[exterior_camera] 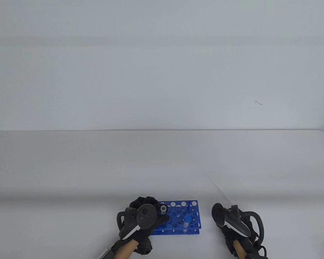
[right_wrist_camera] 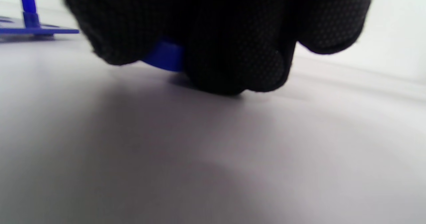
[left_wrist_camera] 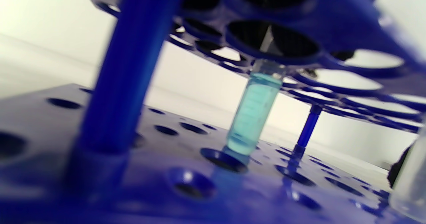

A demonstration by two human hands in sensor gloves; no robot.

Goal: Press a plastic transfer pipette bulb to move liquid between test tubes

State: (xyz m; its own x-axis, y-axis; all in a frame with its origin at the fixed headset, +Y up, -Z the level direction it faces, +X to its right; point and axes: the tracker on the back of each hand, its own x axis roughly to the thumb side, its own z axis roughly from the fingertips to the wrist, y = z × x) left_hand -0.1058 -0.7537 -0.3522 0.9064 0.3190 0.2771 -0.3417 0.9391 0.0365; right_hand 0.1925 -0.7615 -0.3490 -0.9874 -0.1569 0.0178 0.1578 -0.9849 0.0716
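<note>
A blue test tube rack stands at the table's front edge. A tube with a blue cap stands in its right part; the left wrist view shows turquoise liquid in it. My left hand is at the rack's left end and holds an uncapped clear tube, which also shows at the right edge of the left wrist view. My right hand rests on the table right of the rack, its fingers curled around a blue cap. A clear pipette slants away beyond that hand; its near end is hidden.
The grey table stretches behind the rack to a pale wall. The rack's corner shows at the left of the right wrist view. The table's right edge curves off at the far right.
</note>
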